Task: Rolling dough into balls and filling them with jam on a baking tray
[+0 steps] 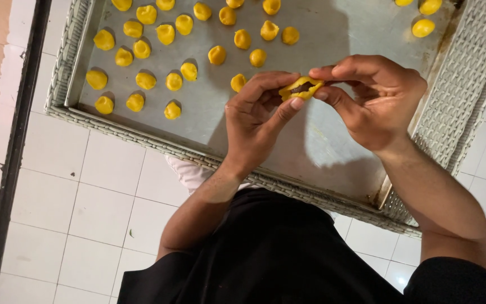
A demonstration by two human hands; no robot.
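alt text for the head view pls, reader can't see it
Both hands, left hand and right hand, pinch a yellow dough piece with a dark filling above a metal tray. Rows of small yellow dough balls sit on the tray's left part, a few more at its top right; the tray rests on a wicker surface over a white tiled floor.

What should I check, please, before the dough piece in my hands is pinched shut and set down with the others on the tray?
1. Both hands on the piece: left hand and right hand pinch the yellow dough piece together: ok.
2. Dark filling centred in the open dough: ok.
3. Dough fully closed: not ok, the filling shows.
4. Free space on the metal tray: ok.
5. Finished balls spaced apart in rows: ok.
6. Underside of the piece: cannot tell.
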